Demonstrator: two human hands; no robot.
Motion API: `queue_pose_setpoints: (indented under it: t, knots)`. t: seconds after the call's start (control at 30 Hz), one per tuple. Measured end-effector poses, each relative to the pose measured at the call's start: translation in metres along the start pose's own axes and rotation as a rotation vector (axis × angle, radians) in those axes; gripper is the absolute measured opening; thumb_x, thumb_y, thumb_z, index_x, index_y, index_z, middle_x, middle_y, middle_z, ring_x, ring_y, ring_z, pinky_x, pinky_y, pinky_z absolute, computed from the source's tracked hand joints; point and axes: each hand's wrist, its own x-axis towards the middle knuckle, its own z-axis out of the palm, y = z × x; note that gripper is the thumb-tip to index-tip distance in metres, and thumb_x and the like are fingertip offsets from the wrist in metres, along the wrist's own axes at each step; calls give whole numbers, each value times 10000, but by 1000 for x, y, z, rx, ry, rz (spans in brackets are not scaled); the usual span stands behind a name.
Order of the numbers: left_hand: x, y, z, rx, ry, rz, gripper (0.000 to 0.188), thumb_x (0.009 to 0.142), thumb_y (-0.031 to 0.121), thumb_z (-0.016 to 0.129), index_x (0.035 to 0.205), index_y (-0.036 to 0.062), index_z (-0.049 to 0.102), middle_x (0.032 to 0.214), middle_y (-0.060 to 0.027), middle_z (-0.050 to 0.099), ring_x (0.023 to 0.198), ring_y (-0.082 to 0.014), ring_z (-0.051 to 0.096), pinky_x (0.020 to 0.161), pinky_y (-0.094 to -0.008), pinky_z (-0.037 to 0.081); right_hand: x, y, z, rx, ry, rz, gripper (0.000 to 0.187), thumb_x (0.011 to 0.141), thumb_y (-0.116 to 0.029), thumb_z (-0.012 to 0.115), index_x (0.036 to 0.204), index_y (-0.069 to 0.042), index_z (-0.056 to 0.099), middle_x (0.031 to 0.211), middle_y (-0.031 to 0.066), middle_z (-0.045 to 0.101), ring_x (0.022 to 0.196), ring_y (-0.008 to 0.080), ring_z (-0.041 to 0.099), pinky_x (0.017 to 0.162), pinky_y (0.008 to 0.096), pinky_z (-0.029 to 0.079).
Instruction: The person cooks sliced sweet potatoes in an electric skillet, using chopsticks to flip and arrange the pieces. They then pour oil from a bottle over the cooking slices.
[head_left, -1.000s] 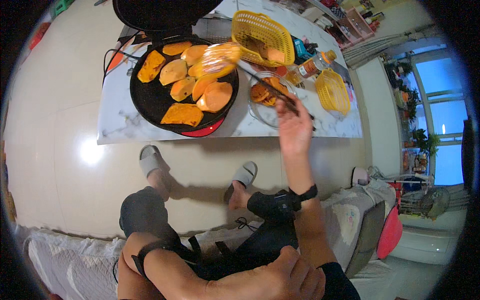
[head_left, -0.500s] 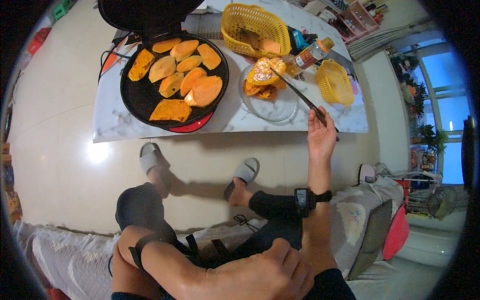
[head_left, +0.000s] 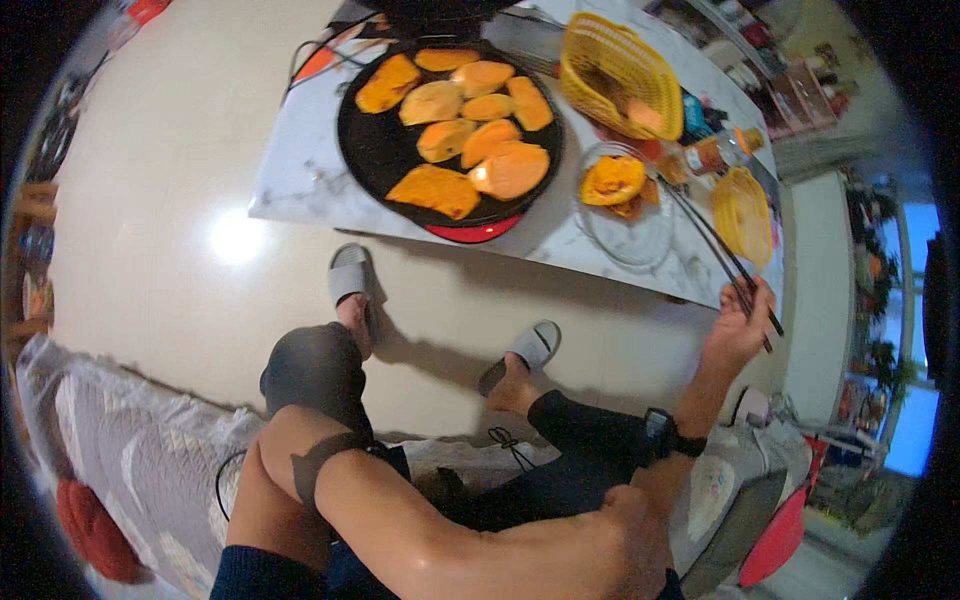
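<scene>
Head view: our right hand (head_left: 740,315) is pinching a pair of black chopsticks (head_left: 722,253) well back along their length, by the near right corner of the marbled table (head_left: 300,190); the sticks are running nearly together and, as far as we can see, gripping no food. Our left hand (head_left: 625,530) is resting against our right forearm, blurring too much for us to tell how far its fingers are curling. Orange slices (head_left: 613,180) are sitting heaped on the far part of the glass plate (head_left: 640,243), just left of the tips, while pan slices (head_left: 434,190) are lying flat in the black pan (head_left: 375,165) farther left. For good handling, we are judging that light, even pressure is serving better than a hard pinch, which is risking tears in soft pieces. We should be supporting each slice low and broadly, using the plate's bare near side, and giving the bottle (head_left: 715,152) beyond it some room.
</scene>
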Motion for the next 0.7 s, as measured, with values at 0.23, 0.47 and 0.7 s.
queue_pose_setpoints:
  t: [0.23, 0.47, 0.7]
  knots:
    - [-10, 2, -5, 94, 142, 23, 200, 739, 202, 605, 752, 4, 632, 730, -70, 600, 645, -197, 549, 576, -317, 370, -55, 2, 59, -28, -573, 184, 322, 991, -248, 469, 1070, 50, 560, 887, 167, 652, 654, 208, 631, 605, 296, 500]
    - [-19, -2, -13, 215, 187, -9, 250, 760, 216, 589, 808, -19, 658, 790, -115, 645, 719, -229, 600, 626, -329, 412, -60, 4, 101, -127, -767, 221, 364, 1001, -258, 463, 1117, 73, 560, 936, 173, 658, 677, 157, 603, 635, 268, 458]
    - [-27, 1, -19, 149, 81, -34, 265, 784, 220, 581, 878, -9, 676, 824, -108, 671, 763, -247, 630, 656, -346, 435, -68, 19, 117, -62, -871, 274, 373, 1008, -255, 449, 1172, 68, 537, 1004, 185, 653, 709, 136, 608, 653, 249, 462]
